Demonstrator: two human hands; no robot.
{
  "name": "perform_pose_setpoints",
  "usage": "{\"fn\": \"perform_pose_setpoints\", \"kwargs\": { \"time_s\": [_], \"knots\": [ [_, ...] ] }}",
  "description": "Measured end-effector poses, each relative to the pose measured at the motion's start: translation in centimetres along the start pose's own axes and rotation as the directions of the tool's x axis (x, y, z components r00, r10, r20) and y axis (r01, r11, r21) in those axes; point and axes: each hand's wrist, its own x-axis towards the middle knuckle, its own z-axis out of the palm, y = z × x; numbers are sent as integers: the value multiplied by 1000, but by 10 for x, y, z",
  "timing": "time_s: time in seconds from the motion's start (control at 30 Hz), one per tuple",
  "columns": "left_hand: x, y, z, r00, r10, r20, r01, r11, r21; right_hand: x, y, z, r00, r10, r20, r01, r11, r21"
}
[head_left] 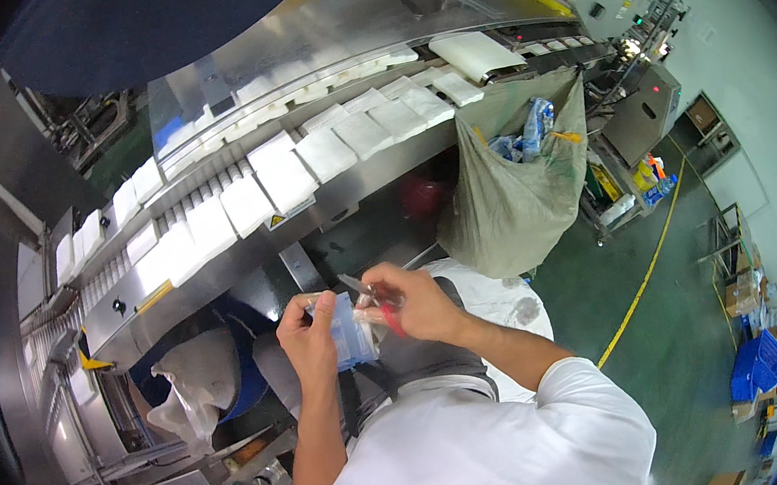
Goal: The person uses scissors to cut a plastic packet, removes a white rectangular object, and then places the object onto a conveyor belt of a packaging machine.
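Observation:
In front of my lap, my left hand (311, 336) is closed on the edge of a light-blue and clear plastic packet (351, 335), thumb on top. My right hand (420, 304) meets the packet's right side. Its fingers are wrapped round a small tool with a red part (391, 321) and a grey tip that points up and left; it looks like scissors, but the fingers cover most of it. What is inside the packet cannot be made out.
Beyond my hands a roller conveyor (236, 169) carries rows of white flat pads (286, 179). A cloth sack (522, 198) with blue wrappers hangs at its right. A white round surface (502, 311) is beside my lap; a blue crate (757, 365) stands far right.

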Motion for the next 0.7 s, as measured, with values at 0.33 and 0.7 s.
{"fn": "perform_pose_setpoints", "kwargs": {
  "time_s": [0.33,0.7],
  "knots": [
    [3,-5,-8,1000,-10,14,10,1000,-7,-17,19,-2,997,66,-48,-60,992,110],
    [1,-5,-15,995,44,-89,-57,987,-148,-15,8,-5,984,20,-175,-5,996,84]
  ]
}}
